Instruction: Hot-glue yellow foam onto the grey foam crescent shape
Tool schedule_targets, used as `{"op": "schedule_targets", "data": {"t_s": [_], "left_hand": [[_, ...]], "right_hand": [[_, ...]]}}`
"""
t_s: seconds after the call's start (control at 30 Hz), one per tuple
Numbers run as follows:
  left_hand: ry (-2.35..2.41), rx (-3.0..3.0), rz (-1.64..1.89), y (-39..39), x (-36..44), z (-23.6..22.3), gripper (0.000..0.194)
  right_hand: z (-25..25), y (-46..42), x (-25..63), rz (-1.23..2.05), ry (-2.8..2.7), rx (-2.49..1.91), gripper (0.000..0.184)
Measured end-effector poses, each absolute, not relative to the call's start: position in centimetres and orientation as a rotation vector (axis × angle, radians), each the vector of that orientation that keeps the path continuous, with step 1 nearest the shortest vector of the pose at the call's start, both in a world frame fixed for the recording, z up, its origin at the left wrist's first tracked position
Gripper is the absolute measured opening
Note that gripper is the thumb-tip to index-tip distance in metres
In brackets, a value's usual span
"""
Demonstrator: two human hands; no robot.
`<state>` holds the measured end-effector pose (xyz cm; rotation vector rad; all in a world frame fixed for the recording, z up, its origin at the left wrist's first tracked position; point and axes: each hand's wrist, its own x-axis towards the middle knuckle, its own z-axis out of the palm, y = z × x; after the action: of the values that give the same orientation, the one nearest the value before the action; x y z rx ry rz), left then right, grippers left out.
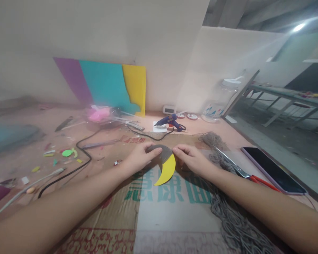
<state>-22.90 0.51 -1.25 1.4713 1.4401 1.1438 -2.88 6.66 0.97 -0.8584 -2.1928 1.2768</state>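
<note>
A yellow crescent moon cutout [169, 170] is held up over the cardboard, its upper part wrapped in grey yarn [163, 151]. My left hand [140, 155] is closed on the wrapped end, thumb lying across the front. At the crescent's right edge, where the wrapping meets the bare yellow, my right hand [192, 158] pinches the yarn; the strand itself is too fine to make out clearly. A loose heap of grey yarn [238, 225] lies under and beside my right forearm, running back to a small bundle [213, 138].
Red-handled scissors [263, 182] and a phone [275, 171] lie at right. A blue glue gun [172, 122] with a black cord [88, 155] is behind my hands. A clear jar [219, 102] stands far right. Scraps, including a green piece [67, 152], litter the left; coloured sheets [103, 84] lean on the wall.
</note>
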Motion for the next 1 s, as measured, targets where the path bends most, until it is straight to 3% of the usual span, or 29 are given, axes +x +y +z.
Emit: {"op": "schedule_targets", "data": {"t_s": [0.23,0.47,0.73,1.0], "left_hand": [[1.431,1.429,1.179,0.57,-22.90,-1.14,0.038],[1.288,1.466,1.306,0.90,-22.97,-1.51,0.033],[1.292,1.471,1.327,1.02,-23.16,-1.78,0.030],[1.240,1.420,1.211,0.68,-22.92,-1.40,0.038]], "right_hand": [[0.47,6.94,-2.96,1.468,-2.083,-0.929,0.032],[0.66,6.98,-2.84,1.298,-2.164,-0.879,0.038],[0.65,7.16,-2.69,1.467,-2.027,-0.861,0.032],[0.66,6.95,-2.85,1.435,-2.030,-0.906,0.029]]}}
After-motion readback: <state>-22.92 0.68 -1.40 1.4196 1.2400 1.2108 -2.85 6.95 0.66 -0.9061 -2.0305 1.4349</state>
